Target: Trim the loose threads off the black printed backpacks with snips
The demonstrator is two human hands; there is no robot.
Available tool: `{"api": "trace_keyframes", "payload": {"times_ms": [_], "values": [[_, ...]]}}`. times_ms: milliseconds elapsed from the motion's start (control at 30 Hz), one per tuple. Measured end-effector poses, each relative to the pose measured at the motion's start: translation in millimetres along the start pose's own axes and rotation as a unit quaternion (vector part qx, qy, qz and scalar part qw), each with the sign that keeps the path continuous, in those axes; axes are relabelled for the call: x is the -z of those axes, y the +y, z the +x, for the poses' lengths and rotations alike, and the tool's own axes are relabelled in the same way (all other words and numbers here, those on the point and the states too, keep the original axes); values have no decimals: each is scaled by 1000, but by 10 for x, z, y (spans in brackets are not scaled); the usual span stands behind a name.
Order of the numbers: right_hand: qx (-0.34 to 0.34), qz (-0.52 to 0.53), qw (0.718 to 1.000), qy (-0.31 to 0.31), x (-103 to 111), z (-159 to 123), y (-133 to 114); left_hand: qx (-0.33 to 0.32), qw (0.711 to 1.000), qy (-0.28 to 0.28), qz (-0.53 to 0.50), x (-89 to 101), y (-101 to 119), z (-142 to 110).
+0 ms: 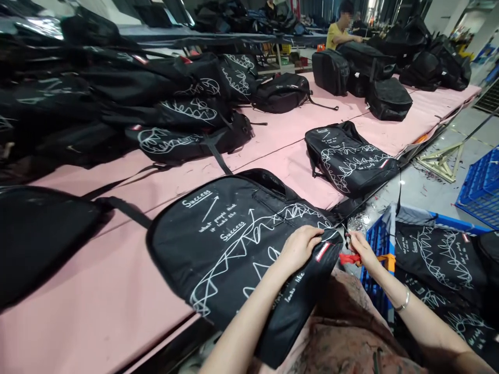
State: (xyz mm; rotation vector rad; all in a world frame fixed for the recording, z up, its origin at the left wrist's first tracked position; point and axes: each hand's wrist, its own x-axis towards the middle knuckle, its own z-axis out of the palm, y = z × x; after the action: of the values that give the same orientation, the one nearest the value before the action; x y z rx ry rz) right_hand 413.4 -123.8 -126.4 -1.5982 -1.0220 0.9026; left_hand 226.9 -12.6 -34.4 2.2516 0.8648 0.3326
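Note:
A black backpack (234, 223) printed with white zigzag lines and the word "Success" lies on the pink table in front of me, its lower end overhanging the edge toward my lap. My left hand (302, 248) lies over that end, fingers curled at its corner beside a small red and white label (322, 252). Just off this corner, my right hand (360, 246) pinches a thin black strap (345, 232). A red object (350, 258) sticks out below the right fingers; its kind is unclear.
Another printed backpack (349, 158) lies farther along the pink table (288, 145). Black bags are heaped at left (175, 114) and far right. A blue crate (380, 244) by my right arm holds printed backpacks. A person in yellow (338, 35) works at the far end.

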Motion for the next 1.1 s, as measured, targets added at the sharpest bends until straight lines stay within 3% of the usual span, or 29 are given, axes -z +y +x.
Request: {"api": "trace_keyframes", "payload": {"times_ms": [100, 200, 367, 500, 567, 600, 667, 733, 800, 900, 1033, 1100], "values": [[24, -71, 997, -20, 229, -16, -88, -20, 999, -21, -31, -35, 38, 123], [86, -200, 975, -48, 440, -13, -326, -13, 999, 1, -44, -152, 41, 68], [198, -374, 896, -131, 530, 63, -745, 19, 992, 119, -27, -413, 86, -162], [259, -493, 818, -144, 467, 130, -940, 16, 976, 217, 7, -568, 171, -245], [274, -499, 808, -150, 442, 161, -987, 24, 968, 249, 33, -626, 204, -257], [270, -482, 819, -152, 425, 174, -990, 28, 964, 262, 44, -648, 217, -262], [227, -402, 872, -162, 362, 190, -935, 34, 956, 285, 62, -666, 239, -278], [136, -244, 944, -173, 251, 184, -803, 41, 951, 298, 74, -650, 256, -303], [19, -29, 984, -173, 115, 160, -645, 48, 950, 298, 84, -623, 262, -330], [-77, 183, 968, -154, -25, 121, -537, 54, 952, 287, 89, -634, 239, -348], [-53, 322, 939, -109, 20, 127, -748, 55, 958, 271, 76, -743, 203, -322], [-34, 329, 941, -72, 97, 140, -868, 65, 961, 259, 67, -739, 207, -296]]}}
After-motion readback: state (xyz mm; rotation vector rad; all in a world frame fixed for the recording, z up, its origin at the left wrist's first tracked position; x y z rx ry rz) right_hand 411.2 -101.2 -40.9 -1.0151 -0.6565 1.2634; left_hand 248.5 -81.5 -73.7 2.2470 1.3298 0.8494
